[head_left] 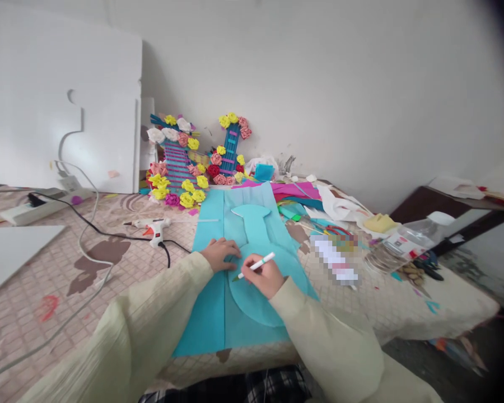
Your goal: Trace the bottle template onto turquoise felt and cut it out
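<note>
A long turquoise sheet point(210, 313) lies on the patterned table in front of me. On it rests a lighter turquoise cut-out shape point(256, 224) with a narrow neck and a round lower part. My left hand point(220, 252) presses down on the sheet at the shape's left edge, fingers curled. My right hand point(264, 275) is closed around a white marker with a green tip point(257, 265), the tip touching the sheet beside the shape's edge.
A glue gun point(154, 228) with a black cable lies left of the sheet. A power strip point(33, 208) is at far left. Paper-flower decorations point(185, 162) stand at the back. Coloured scraps, scissors point(340, 232) and a plastic bottle point(407, 238) crowd the right side.
</note>
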Demonstrator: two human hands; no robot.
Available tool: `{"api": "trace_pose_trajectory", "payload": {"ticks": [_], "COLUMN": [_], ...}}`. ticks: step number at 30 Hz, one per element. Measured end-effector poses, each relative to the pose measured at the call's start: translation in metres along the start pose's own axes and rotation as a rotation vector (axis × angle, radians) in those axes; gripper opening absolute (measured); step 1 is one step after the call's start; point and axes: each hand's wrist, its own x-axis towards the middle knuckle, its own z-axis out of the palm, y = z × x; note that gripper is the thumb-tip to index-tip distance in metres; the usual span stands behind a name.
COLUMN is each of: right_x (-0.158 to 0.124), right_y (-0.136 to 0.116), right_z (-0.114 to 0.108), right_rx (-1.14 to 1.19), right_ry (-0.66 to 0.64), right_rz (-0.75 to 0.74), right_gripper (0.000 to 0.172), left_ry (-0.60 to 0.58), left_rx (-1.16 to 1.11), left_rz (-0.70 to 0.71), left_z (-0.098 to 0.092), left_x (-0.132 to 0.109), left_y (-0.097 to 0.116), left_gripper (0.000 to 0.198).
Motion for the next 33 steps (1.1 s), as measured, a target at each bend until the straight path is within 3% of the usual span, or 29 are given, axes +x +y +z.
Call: {"api": "trace_pose_trajectory", "payload": {"ticks": [6,23,33], "right_x": [-0.015,-0.022,-0.024], "right_y": [-0.007,-0.011,-0.017], "right_z": [0.016,0.021,0.021], "right_rx": [-0.181,-0.510,-0.576], "right_ry": [-0.019,-0.001,-0.031], "right_rz": [-0.106,-0.311,-0.324], "right_gripper": [0.010,0.010,0.009], "left_ry": [-0.024,-0.035,-0.044], "left_rx": [0.006,0.057,0.065], "left_rz": [-0.022,-0.031,-0.013], "left_z": [-0.004,-0.006,-0.004], "left_x": [0.001,-0.002,-0.003], "left_y": [0.005,0.010,0.009], "left_gripper": [0.031,0.029,0.031]}}
